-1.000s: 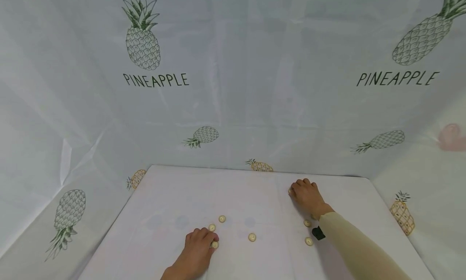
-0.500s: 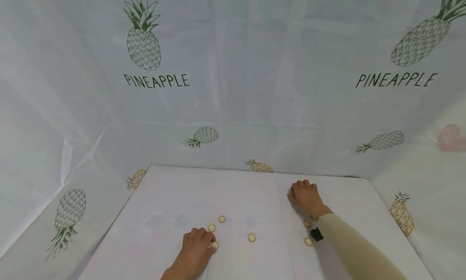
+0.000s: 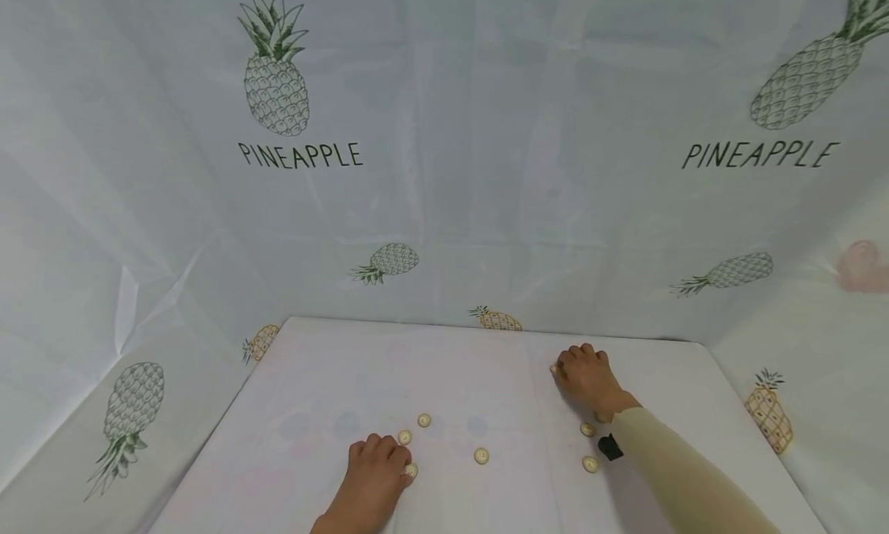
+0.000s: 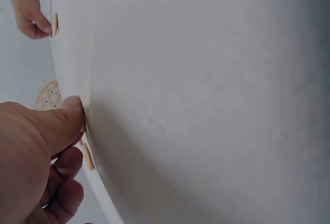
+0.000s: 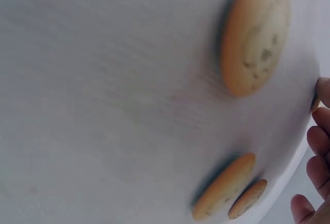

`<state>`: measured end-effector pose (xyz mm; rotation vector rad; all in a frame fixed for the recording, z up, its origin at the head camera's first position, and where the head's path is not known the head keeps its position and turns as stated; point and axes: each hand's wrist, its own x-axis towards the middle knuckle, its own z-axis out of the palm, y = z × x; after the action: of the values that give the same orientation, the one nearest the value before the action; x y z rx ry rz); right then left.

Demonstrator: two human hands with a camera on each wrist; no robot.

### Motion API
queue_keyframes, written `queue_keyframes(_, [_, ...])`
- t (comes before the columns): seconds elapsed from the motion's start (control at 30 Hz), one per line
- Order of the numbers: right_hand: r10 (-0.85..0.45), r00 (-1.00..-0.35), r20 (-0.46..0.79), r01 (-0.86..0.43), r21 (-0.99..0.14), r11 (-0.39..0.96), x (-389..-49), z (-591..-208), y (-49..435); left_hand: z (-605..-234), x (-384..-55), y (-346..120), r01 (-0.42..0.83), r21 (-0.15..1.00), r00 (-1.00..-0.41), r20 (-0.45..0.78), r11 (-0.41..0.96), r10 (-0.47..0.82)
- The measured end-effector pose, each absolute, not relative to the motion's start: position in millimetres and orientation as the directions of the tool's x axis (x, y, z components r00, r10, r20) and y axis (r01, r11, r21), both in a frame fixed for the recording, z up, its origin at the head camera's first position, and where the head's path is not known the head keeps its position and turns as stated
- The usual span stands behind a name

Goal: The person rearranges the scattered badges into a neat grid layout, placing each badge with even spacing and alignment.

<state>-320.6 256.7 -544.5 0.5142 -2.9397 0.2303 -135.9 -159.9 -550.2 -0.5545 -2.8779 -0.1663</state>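
Several small, round, pale tan discs with dark markings, wood-like in look, lie on a white tabletop (image 3: 333, 364). My left hand (image 3: 375, 476) pinches one disc (image 3: 411, 470) at the table's near middle, between thumb and finger. Just beyond its fingers lie a second disc (image 3: 405, 437) and a third disc (image 3: 424, 420). Farther back on the right, my right hand (image 3: 586, 376) pinches another disc (image 3: 554, 369), mostly covered by the fingers. In the right wrist view, the thumb and finger meet at that disc's edge (image 5: 315, 100), with a large blurred disc (image 5: 258, 38) nearer the camera.
One disc (image 3: 481, 456) lies between the hands. Near the right forearm are two more, a farther disc (image 3: 586, 428) and a nearer disc (image 3: 590, 464), beside a small black object (image 3: 610, 447) at the sleeve. A white pineapple-print curtain (image 3: 486, 171) surrounds the table.
Both hands stay almost in place, each still at its disc. The whole head view has shifted very slightly, and the loose discs have not moved on the table.
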Motion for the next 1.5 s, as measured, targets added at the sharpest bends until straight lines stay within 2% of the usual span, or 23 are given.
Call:
queue_keyframes(0.13, [-0.31,-0.94,0.141,-0.331,-0.162,0.93,-320.9,-538.4,256.3,-551.7,-137.4,-160.7,0.415,-0.014,-0.885,0.224,0.91,0.407])
queue_keyframes(0.47, [-0.29,-0.951,0.104,-0.306,-0.213,0.928,-326.9,-536.0,252.2,-551.0,-137.1,-161.3,0.423,0.02,-0.889,0.203,0.906,0.411])
queue_keyframes(0.6, [-0.326,-0.93,0.168,-0.349,-0.135,0.927,-326.4,-540.0,252.8,-552.8,-136.6,-161.5,0.42,0.027,-0.89,0.207,0.907,0.406])
queue_keyframes(0.8, [-0.441,-0.854,0.276,-0.462,-0.015,0.887,-320.2,-539.6,252.3,-554.5,-135.9,-161.6,0.405,0.03,-0.896,0.211,0.914,0.391])
queue_keyframes(0.97, [-0.462,-0.825,0.326,-0.478,0.034,0.877,-316.9,-540.3,253.6,-553.4,-135.0,-160.0,0.4,0.038,-0.899,0.212,0.916,0.383])
queue_keyframes(1.23, [-0.468,-0.808,0.358,-0.47,0.087,0.878,-317.9,-549.8,262.1,-558.1,-136.7,-160.8,0.397,0.061,-0.907,0.182,0.916,0.381])
queue_keyframes(1.5, [-0.476,-0.813,0.337,-0.481,0.073,0.874,-315.5,-545.7,253.3,-558.4,-135.9,-161.5,0.387,0.094,-0.911,0.193,0.917,0.364])
